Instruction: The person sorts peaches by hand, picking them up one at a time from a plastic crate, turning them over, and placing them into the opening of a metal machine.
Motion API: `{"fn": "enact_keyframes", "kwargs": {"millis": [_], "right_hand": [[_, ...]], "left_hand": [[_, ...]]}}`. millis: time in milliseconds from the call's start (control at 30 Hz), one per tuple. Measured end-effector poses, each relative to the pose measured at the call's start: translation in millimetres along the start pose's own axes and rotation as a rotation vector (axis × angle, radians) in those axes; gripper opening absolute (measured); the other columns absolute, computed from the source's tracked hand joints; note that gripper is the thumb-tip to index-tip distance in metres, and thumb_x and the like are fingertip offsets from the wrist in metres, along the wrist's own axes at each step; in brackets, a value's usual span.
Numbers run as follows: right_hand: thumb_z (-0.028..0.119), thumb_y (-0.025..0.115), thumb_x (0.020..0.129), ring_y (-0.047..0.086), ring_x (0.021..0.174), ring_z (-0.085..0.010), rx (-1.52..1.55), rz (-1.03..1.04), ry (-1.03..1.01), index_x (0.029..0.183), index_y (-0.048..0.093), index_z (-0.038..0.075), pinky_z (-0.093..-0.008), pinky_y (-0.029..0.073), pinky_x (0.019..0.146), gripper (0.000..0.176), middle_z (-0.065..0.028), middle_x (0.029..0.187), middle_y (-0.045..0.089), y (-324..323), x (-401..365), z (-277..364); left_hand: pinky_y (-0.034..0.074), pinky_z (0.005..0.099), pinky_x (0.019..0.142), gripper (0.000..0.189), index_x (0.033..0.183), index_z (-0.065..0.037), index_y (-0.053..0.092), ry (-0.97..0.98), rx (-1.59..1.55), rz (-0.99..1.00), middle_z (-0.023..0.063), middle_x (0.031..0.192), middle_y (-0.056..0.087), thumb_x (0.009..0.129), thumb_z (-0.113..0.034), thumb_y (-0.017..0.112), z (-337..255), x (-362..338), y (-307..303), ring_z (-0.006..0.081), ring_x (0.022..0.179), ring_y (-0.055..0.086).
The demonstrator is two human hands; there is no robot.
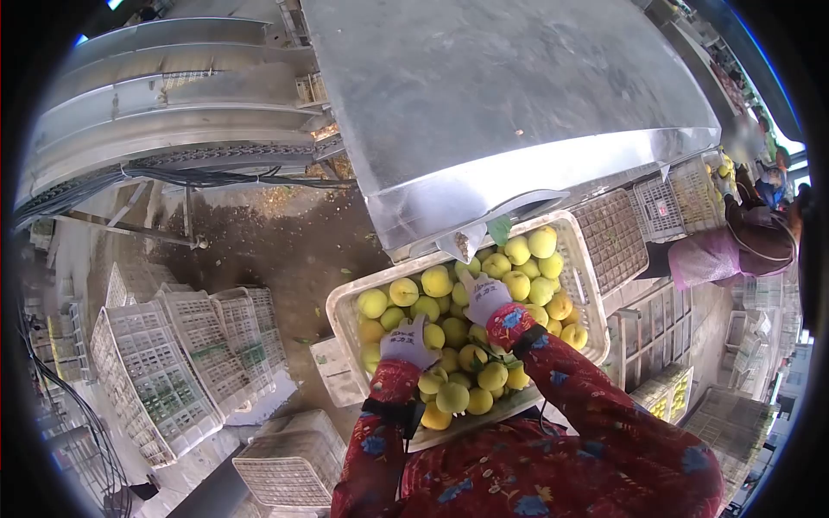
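Observation:
A pale plastic crate full of yellow-green peaches is directly in front of my body. My left hand, in a white glove with dark print, is in the left part of the crate, its fingers bent against a peach. My right hand, gloved the same way, lies farther in, near the crate's middle. Its fingers are stretched apart over the peaches, close to one at the far side. The undersides of both hands are hidden. A green leaf is at the far rim.
A large sloping metal sheet stands just beyond the crate. Stacked crates are at left, another crate at lower left. More crates line the right, where another person is. Cables run along the left machine frame.

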State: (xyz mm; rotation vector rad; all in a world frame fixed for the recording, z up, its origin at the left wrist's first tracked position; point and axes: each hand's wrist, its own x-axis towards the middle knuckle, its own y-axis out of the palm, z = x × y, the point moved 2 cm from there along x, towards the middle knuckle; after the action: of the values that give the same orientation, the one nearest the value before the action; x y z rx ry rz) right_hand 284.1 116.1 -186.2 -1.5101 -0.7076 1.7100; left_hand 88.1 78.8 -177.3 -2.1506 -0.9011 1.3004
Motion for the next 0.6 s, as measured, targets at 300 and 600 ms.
{"fn": "enact_keyframes", "kwargs": {"millis": [300, 600], "right_hand": [[0.019, 0.085, 0.067, 0.060, 0.099, -0.0333, 0.740, -0.418, -0.439, 0.129, 0.050, 0.003, -0.0401, 0.051, 0.087, 0.073, -0.0170, 0.116, 0.059, -93.5, -97.6, 17.1], [0.022, 0.084, 0.071, 0.059, 0.099, -0.0422, 0.330, -0.907, -0.221, 0.121, 0.051, 0.003, -0.0469, 0.053, 0.079, 0.063, -0.0209, 0.112, 0.057, -111.4, -12.0, 25.8]], "left_hand": [[0.052, 0.0356, 0.097, 0.067, 0.131, -0.003, 0.046, 0.407, -1.417, -0.375, 0.0081, 0.125, 0.054, 0.075, -0.008, 0.082, -9.6, -28.7, -18.2, 0.0210, 0.114, 0.058], [0.046, 0.0498, 0.107, 0.077, 0.151, -0.005, 0.032, 0.306, -1.985, -0.170, 0.0136, 0.142, 0.047, 0.083, -0.002, 0.068, -13.8, -36.9, -43.2, 0.0294, 0.130, 0.049]]}}
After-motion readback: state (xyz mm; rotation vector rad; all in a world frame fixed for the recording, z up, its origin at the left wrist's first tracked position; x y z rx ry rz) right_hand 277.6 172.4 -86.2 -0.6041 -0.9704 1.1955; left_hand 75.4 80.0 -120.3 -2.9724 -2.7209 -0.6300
